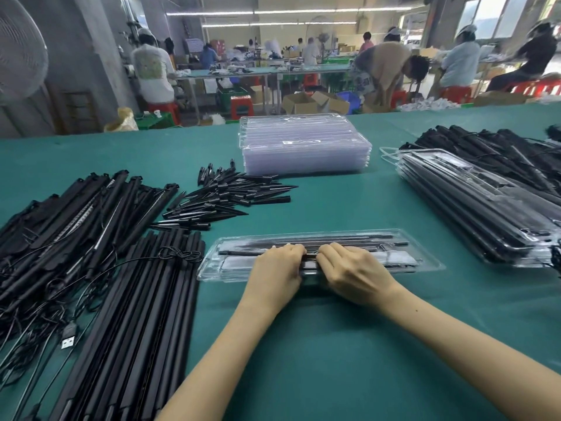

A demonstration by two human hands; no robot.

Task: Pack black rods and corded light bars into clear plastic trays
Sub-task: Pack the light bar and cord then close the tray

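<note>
Green table point(303, 344): both hands point(315, 268) press rods point(349, 242) into tray point(431, 264).

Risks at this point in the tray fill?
Both hands, left hand and right hand, press at the middle of the clear tray; its thin plastic may flex and pop seated rods out. Loose cords beside the tray could snag on the next pick.

Left hand point(277, 265), right hand point(349, 268) side by side, fingers apparently curled.
</note>
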